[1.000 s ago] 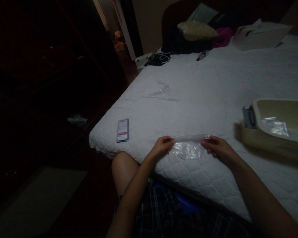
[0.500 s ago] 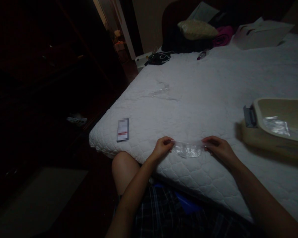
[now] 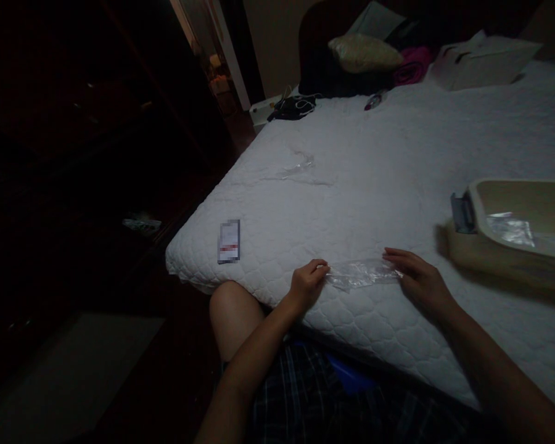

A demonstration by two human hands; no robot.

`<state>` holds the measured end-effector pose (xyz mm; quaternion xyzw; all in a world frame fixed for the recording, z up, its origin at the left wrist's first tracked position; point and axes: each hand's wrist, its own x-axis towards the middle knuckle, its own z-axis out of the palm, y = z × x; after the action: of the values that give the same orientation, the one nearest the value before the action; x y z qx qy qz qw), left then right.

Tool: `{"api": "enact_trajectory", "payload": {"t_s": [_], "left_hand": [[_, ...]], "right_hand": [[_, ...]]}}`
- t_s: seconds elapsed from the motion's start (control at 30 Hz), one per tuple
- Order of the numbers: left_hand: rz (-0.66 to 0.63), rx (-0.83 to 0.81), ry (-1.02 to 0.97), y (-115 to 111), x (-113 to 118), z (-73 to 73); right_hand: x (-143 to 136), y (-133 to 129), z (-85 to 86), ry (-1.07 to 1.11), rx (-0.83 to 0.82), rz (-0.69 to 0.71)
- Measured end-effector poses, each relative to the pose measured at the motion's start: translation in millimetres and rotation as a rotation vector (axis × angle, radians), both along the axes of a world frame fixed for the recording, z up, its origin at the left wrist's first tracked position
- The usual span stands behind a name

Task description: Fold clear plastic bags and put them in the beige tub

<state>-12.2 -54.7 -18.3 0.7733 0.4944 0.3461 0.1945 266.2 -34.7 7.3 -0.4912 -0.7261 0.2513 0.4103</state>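
Observation:
A clear plastic bag (image 3: 358, 274), flattened into a long crinkled strip, stretches between my two hands just above or on the bed near its front edge. My left hand (image 3: 308, 282) pinches the left end between thumb and fingers. At the right end, my right hand (image 3: 420, 280) has the bag between its thumb and fingers, the fingertips reaching past the upper edge. To the right of that hand stands a beige plastic bin (image 3: 499, 262) with a grey latch handle (image 3: 463, 213). Shiny clear plastic packaging (image 3: 511, 229) lies inside it.
The bed has a white quilted cover (image 3: 351, 216). A phone (image 3: 229, 241) lies at its left corner, and another clear plastic piece (image 3: 300, 166) lies farther back. A white box (image 3: 485, 65), a pillow (image 3: 365, 52) and a rolled pink cloth (image 3: 411, 65) are at the far end.
The plastic bag is spread out longer to the right. My right hand has shifted right and its fingers have straightened somewhat. My left hand moved slightly right, keeping its pinch.

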Motion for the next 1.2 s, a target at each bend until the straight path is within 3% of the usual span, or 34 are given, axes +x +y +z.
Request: {"api": "enact_trajectory", "payload": {"t_s": [0.1, 0.17, 0.3, 0.47, 0.67, 0.87, 1.0, 1.1, 1.2], "left_hand": [[-0.018, -0.04, 0.047, -3, 1, 1.5], [-0.019, -0.055, 0.04, -3, 2, 2.4], [-0.039, -0.042, 0.046, -4, 3, 2.5], [-0.086, -0.072, 0.077, -6, 3, 4.5], [-0.185, -0.036, 0.275, -3, 0, 16.2], [-0.279, 0.207, 0.513, -13, -2, 37.3], [-0.269, 0.295, 0.601, -23, 6, 28.4], [-0.253, 0.252, 0.621, -25, 6, 17.3], [-0.295, 0.202, 0.596, -25, -1, 16.4]], "right_hand": [[-3, -7, 11.2, -0.113, 0.137, -0.216], [-12, -14, 19.2, -0.187, 0.224, -0.279], [-43, -32, 20.9, -0.39, 0.326, -0.049], [-74, -51, -6.4, -0.627, 0.33, 0.123], [-75, -53, -26.0, -0.744, 0.318, 0.147], [-76, -51, -26.9, -0.746, 0.306, 0.123], [-76, -51, -29.1, -0.74, 0.302, 0.105], [-72, -50, -30.3, -0.712, 0.257, 0.121], [-63, -46, -26.9, -0.615, 0.135, 0.202]]}}
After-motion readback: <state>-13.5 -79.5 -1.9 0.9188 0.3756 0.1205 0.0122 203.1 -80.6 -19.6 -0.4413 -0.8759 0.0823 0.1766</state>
